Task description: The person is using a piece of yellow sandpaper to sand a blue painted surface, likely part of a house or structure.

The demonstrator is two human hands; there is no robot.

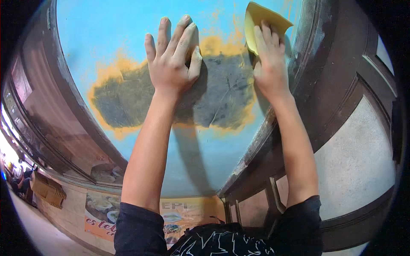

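Left hand (171, 70) spreads its fingers, right hand (271, 70) presses, fingers together, curled yellow paper (258, 15); ragged grey patch (230, 91) seems bared, blue-painted panel (228, 155) remains.

Fairly bright light falls on the blue wall (230, 158) around the fingers (162, 38), seemingly from the upper left, casting a soft-edged shadow (191, 149) to the right of the left hand (171, 74) and down below it. Well right of the fingers the brown woodwork (329, 77) sinks into dimness, while far to their lower left a daylit opening (7, 143) glares white. The fingers look reasonably sharp, the distant lower-left background is indistinct, and straight edges bow strongly toward the black fisheye rim.
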